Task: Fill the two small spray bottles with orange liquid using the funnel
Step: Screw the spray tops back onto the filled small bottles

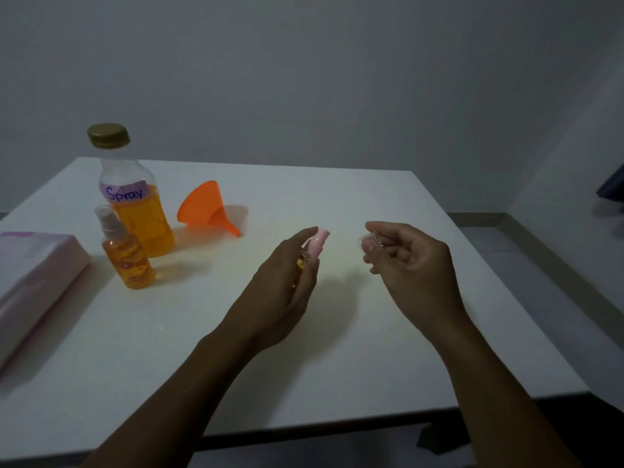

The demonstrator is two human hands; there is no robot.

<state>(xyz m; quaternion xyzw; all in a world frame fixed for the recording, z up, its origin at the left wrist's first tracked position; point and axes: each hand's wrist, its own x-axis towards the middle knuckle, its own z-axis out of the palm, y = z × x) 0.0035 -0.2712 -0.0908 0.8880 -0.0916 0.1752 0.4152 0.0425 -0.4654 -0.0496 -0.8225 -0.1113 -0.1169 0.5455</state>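
My left hand (283,282) grips a small spray bottle (315,246) above the table's middle; its pink spray head sticks out past my fingers and orange liquid shows in its body. My right hand (405,261) pinches a small clear cap (369,243) a short way to the right of that pink head. A second small spray bottle (126,256), holding orange liquid and wearing its clear cap, stands at the left. Behind it stands a larger bottle (135,201) with a gold lid, a purple "Spray" label and orange liquid. The orange funnel (206,207) lies on its side beside that bottle.
A pink packet (37,265) lies at the left edge of the white table (371,349). A grey wall stands behind the table. The table's right edge drops to a grey floor, and a dark object (613,187) shows at the far right.
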